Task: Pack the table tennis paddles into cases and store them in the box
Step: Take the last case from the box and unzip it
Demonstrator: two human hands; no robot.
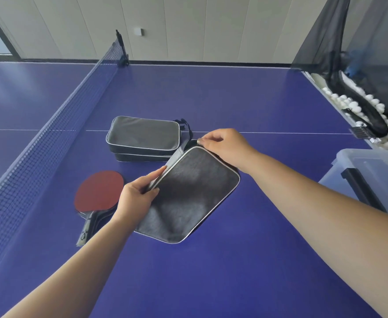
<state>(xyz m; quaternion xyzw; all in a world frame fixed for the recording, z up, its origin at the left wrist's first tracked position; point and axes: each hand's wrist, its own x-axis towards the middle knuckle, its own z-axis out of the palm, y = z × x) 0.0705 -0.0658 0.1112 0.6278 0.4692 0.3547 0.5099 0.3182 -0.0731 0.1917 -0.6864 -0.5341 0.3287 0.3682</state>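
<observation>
Both hands are gripping a dark case [188,193] mid-frame: left hand [135,198] steadying its edge, right hand [225,145] pinching the top corner, likely its zipper.

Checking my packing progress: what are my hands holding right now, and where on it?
Both hold the dark case: left hand grips its left edge, right hand pinches its far corner, likely the zipper pull.

The case [188,193] looks like soft dark grey cloth, matt, with a pale shiny edge. The paddle [99,191] has a flat red rubber face, not shiny. The table [234,260] is smooth and blue, a little glossy. The box [371,171] is see-through plastic. The net [50,138] is dark mesh.
</observation>
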